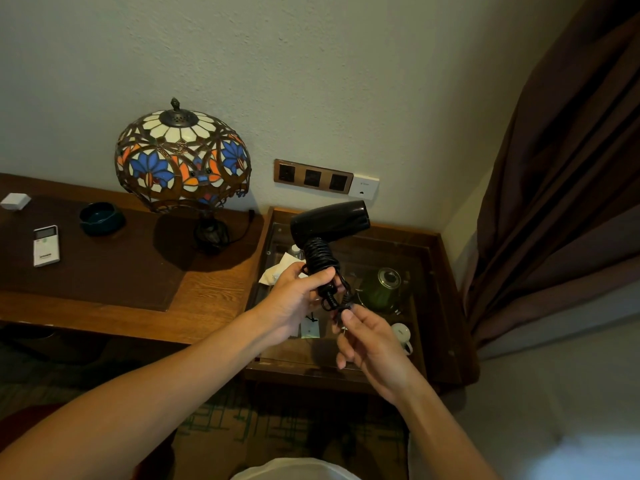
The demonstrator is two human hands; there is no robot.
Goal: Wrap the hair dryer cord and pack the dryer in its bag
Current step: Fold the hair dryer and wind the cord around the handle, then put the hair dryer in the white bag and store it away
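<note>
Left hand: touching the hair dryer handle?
Touching. The head view shows the left hand closed around the cord-wrapped handle of the hair dryer, fingers pressing on the cord.

A hotel room: stained-glass lamp on desk; kettle; curtain.

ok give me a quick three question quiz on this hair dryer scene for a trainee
1. True or false: the cord is coiled around the handle of the hair dryer.
2. Which hand grips the dryer's handle? A) the left hand B) the right hand C) neither
3. Fill in: the right hand pinches the loose end of the ____.

Key:
1. True: black loops cover the handle.
2. A: the left hand holds the handle low down, the dryer raised over the glass-topped side table.
3. Cord: the end near the plug, just below the handle.
</note>
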